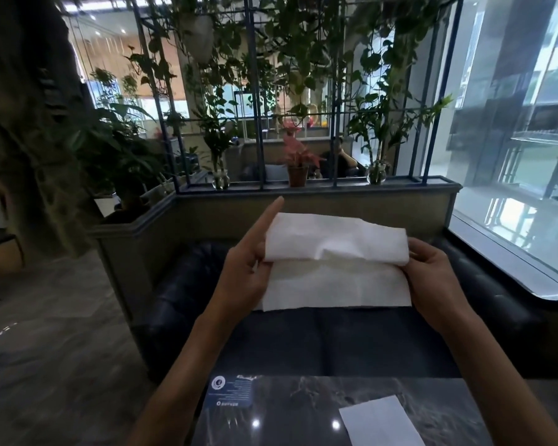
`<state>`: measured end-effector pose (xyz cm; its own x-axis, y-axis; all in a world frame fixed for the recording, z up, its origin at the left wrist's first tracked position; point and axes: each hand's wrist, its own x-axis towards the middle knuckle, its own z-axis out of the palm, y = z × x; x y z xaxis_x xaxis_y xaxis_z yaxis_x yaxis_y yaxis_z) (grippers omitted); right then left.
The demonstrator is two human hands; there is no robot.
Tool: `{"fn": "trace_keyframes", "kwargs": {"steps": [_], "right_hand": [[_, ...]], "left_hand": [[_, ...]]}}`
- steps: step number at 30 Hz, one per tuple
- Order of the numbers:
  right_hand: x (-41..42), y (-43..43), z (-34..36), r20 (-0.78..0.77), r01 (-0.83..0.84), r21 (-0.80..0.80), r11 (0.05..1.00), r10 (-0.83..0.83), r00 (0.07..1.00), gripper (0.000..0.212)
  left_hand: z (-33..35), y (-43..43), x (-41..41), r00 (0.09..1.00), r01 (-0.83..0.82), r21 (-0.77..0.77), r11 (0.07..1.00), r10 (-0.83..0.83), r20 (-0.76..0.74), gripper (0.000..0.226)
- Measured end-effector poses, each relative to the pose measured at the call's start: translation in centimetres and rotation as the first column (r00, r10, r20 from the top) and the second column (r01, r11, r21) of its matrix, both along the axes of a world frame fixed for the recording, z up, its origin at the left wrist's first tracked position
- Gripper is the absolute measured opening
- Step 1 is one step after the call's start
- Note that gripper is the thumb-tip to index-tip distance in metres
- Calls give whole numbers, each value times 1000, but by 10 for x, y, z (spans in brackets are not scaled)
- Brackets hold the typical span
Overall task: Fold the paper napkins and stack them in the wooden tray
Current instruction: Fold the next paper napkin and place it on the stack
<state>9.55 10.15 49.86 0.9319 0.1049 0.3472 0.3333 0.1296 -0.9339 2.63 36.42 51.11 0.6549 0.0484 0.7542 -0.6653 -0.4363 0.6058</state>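
Mid-fold: napkin (pixel 335 262) held in air btwn both hands, above dark table (pixel 303 400).
Left hand (pixel 245 272) pinches left edge, index out; right hand (pixel 432 272) grips right edge, keeping sheet taut so top half folds over. Folded napkin (pixel 380 423) lies near-right on table; tray not in view.

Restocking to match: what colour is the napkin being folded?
Plain white, no print. The napkin, held between both hands, shows best in the head view.

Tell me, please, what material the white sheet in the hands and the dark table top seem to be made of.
White sheet: thin soft paper, matt; it creases and sags where the left hand and right hand pinch it. Table top: probably polished stone or a stone-look laminate; pale veins on dark grey, and glossy, with ceiling lights reflected as bright dots.
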Motion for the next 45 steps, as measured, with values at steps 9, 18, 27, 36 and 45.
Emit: {"fn": "trace_keyframes", "kwargs": {"steps": [9, 18, 27, 36, 45], "right_hand": [[9, 4, -3, 17, -90, 35, 995, 90, 996, 57], [11, 7, 2, -23, -207, 78, 975, 209, 978, 44], [7, 15, 4, 214, 98, -86, 992, -77, 974, 14], [-4, 20, 43, 353, -38, -461, 886, 223, 908, 44], [4, 36, 81, 278, -95, -817, 569, 532, 800, 51]], "left_hand": [[-4, 12, 9, 995, 85, -296, 951, -94, -16, 71], [-4, 18, 11, 987, 134, -170, 976, -146, -62, 37], [-14, 22, 8, 971, 146, -133, 980, -168, -168, 39], [-31, 15, 5, 928, 94, -52, 994, -106, -358, 42], [-20, -42, 10, 820, 209, -225, 952, -296, -490, 31]]}}
